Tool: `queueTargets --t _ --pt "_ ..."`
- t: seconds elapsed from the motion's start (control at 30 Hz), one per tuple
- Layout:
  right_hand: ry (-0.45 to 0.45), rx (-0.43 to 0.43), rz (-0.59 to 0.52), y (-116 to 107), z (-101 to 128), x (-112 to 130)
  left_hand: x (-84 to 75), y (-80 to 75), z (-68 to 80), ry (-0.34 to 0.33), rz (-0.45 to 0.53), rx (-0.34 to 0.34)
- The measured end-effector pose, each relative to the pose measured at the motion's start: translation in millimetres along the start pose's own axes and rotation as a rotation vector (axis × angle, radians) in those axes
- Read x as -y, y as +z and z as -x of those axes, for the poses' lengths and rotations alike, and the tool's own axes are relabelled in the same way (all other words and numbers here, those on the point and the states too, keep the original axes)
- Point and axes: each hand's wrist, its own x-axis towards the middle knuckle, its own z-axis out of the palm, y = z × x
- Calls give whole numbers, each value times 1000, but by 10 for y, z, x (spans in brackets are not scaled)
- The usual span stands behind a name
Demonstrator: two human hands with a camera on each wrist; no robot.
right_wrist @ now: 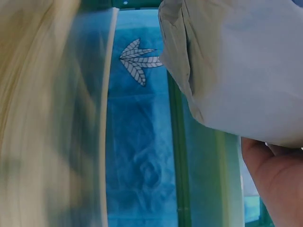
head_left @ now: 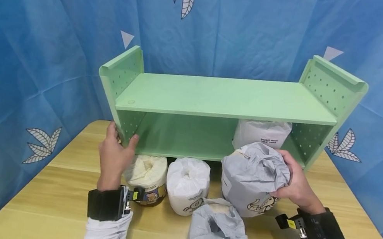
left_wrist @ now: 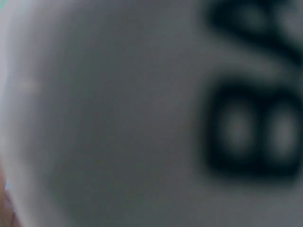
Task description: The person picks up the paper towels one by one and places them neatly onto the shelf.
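Observation:
A green two-level shelf (head_left: 225, 97) stands on a wooden table (head_left: 53, 198). My left hand (head_left: 118, 145) grips the front edge of its left side panel, thumb on the inside. My right hand (head_left: 290, 181) holds a grey-wrapped toilet paper roll (head_left: 250, 176) by its crumpled top, in front of the lower shelf's right half. The right wrist view shows that roll (right_wrist: 236, 61) above my right hand (right_wrist: 277, 182), with the green shelf (right_wrist: 203, 165) behind. The left wrist view is filled by a blurred white wrapper with black letters (left_wrist: 118, 118).
A white roll (head_left: 261, 132) sits on the lower shelf at the right. In front of the shelf stand a cream roll (head_left: 147, 171), a white roll (head_left: 187, 185) and another grey roll (head_left: 217, 233). A blue cloth backdrop (head_left: 45, 42) closes in the table.

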Motion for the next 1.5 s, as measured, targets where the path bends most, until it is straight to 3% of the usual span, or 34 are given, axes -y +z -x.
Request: queueTargets --t 0.67,1.03,1.27,1.5 --pt "-93 -63 4 129 -134 98 2 -10 26 -20 -2 14" --pt "-92 -146 -1 228 -189 234 -23 3 16 13 -13 -7" --pt "-50 -203 32 315 -240 243 -27 0 19 -12 -29 2" --pt "-67 -223 30 370 -277 226 -32 5 17 -13 -34 0"
